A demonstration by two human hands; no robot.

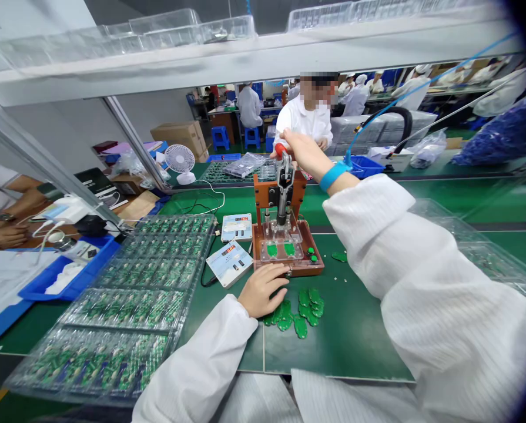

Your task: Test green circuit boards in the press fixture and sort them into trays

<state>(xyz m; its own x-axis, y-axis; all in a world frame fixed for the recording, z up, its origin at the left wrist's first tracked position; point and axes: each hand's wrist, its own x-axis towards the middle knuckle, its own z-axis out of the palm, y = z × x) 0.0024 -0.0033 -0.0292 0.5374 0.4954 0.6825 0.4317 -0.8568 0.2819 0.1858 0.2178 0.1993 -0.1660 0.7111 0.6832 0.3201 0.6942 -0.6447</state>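
Note:
In front of me stands a brown test fixture point(318, 235) with a metal toggle clamp on top. My right hand point(304, 154), a blue band at its wrist, is up at the clamp's red-tipped lever point(281, 150), its fingers curled round the red end. Two green circuit boards point(290, 250) lie side by side under the fixture's clear plate. By the fixture's front edge, my left hand point(263, 289) lies palm down with its fingers stretched out and nothing visible in them. Beside it is a loose pile of green circuit boards point(309, 305), partly covered by that hand.
Two white meter boxes point(230, 262) with red digits sit left of the fixture. Clear trays of circuit boards point(126, 305) fill the left side; more trays point(478, 258) lie at right. A white fan point(180, 161) stands behind. A co-worker point(304, 117) is across the bench.

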